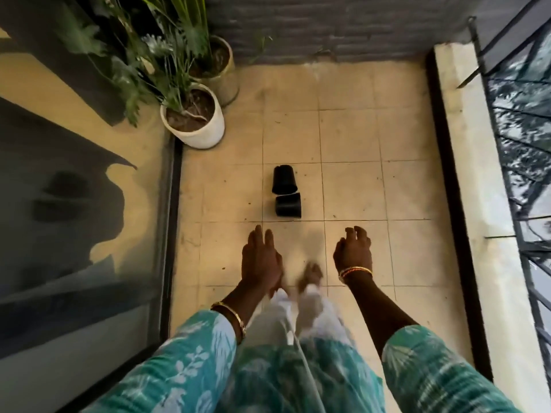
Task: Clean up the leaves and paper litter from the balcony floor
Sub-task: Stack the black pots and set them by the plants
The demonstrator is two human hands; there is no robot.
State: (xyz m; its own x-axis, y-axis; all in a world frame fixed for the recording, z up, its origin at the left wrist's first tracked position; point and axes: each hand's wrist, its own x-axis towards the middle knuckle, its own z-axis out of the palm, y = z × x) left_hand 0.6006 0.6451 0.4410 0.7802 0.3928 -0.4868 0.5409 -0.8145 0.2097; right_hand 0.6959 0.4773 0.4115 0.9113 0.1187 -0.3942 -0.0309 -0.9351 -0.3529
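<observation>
Over tiled balcony floor (351,138), your left hand (261,257) hung with fingers straight, held nothing. Your right hand (353,251) hung with fingers loosely curled, held nothing. Two black plastic pots (286,190) lay tipped just beyond hands, touching. Small dark litter specks (222,267) dotted tiles. White potted plant (193,117) stood far left.

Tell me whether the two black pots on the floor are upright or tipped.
Tipped. Both black pots lie on their sides on the tiles, round walls facing up.
</observation>
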